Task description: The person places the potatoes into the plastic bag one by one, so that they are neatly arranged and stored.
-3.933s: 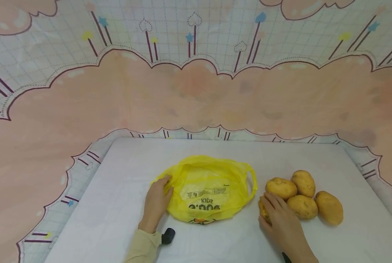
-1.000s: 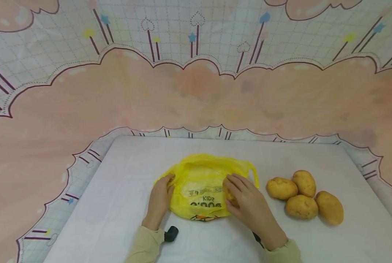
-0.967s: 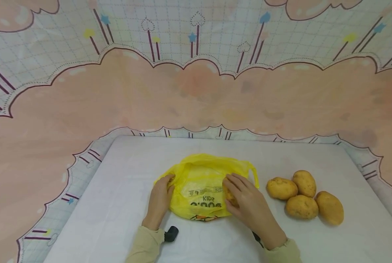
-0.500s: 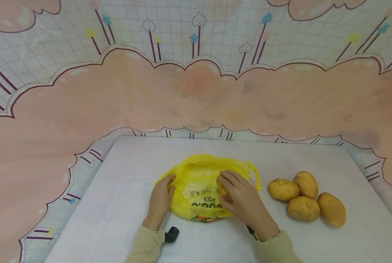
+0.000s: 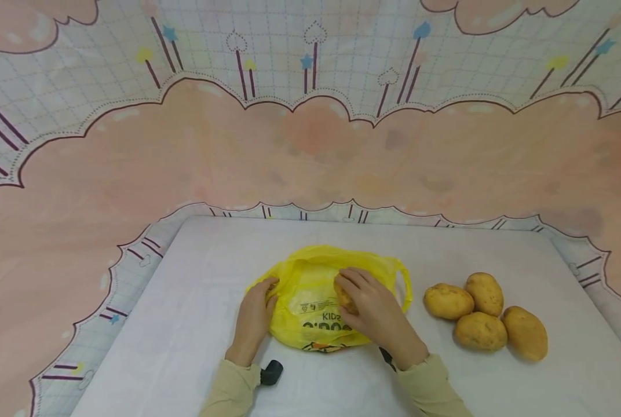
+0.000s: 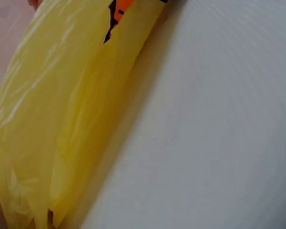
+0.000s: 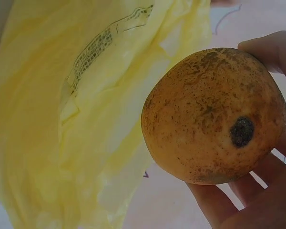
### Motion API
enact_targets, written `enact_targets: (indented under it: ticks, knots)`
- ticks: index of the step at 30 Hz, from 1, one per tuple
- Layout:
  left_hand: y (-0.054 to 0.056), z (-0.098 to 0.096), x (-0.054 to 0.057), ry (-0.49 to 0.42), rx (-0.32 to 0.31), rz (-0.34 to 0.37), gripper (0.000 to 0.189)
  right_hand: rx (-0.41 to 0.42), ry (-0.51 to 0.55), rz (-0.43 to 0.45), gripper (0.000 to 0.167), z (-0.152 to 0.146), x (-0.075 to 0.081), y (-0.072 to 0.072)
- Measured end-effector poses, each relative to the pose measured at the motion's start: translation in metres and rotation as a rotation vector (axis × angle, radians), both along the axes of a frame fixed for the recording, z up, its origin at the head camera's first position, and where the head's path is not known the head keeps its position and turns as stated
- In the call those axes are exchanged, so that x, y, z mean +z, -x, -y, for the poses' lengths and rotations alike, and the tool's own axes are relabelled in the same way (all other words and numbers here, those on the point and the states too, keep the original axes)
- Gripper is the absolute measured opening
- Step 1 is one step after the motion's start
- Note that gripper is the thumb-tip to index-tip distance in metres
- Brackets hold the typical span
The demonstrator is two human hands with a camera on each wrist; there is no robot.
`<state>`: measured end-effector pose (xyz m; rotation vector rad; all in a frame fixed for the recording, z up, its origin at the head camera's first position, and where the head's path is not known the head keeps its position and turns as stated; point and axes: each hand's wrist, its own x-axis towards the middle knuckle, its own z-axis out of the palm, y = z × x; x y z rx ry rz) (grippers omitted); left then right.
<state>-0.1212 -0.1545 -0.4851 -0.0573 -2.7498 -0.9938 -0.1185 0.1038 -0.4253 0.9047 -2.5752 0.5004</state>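
A yellow plastic carrier bag (image 5: 336, 255) lies on the white table with its mouth spread and dark print showing. My left hand (image 5: 252, 321) holds the bag's left edge, fingertips over the rim. In the left wrist view, bag film (image 6: 76, 100) fills the left side and most of that hand is out of sight. Over the bag's right part, my right hand (image 5: 375, 313) grips a potato (image 5: 344, 296). The right wrist view shows this potato (image 7: 205, 119), brown-speckled with one dark spot, between thumb and fingers, with the bag behind it.
Several more potatoes (image 5: 480, 331) sit in a cluster on the table, right of the bag's handle (image 5: 406, 284). A black wrist device (image 5: 271, 372) shows beside the left sleeve. A patterned cloth backdrop (image 5: 310, 150) rises behind the table (image 5: 185, 260).
My right hand took a potato from the cluster and carried it left over the bag; in the last second it moved slightly further left. My left hand stays at the bag's edge.
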Motion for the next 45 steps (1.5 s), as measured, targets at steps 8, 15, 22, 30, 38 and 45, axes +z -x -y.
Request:
enact_targets:
  ticks: [8,15,22,30,38,45]
  knots:
    - [0.001,0.001,0.000,-0.007,-0.004,0.005,0.037,0.025,0.016,-0.010,0.045,0.007,-0.001,0.007]
    - [0.001,0.000,0.000,-0.011,-0.014,-0.010,0.036,0.026,0.007,0.014,0.044,0.012,-0.003,0.012]
    - [0.002,0.000,-0.001,-0.009,-0.012,-0.012,0.036,0.032,-0.001,0.041,0.044,0.018,-0.003,0.016]
    - [0.001,0.001,0.000,-0.019,-0.007,-0.011,0.036,0.046,-0.004,0.054,0.044,0.024,-0.006,0.025]
    - [0.000,0.001,-0.001,-0.016,-0.011,-0.010,0.035,0.043,-0.017,0.118,0.043,0.032,-0.006,0.030]
    - [0.000,0.000,-0.001,-0.015,-0.006,-0.003,0.035,0.039,-0.042,0.154,0.046,0.042,-0.009,0.038]
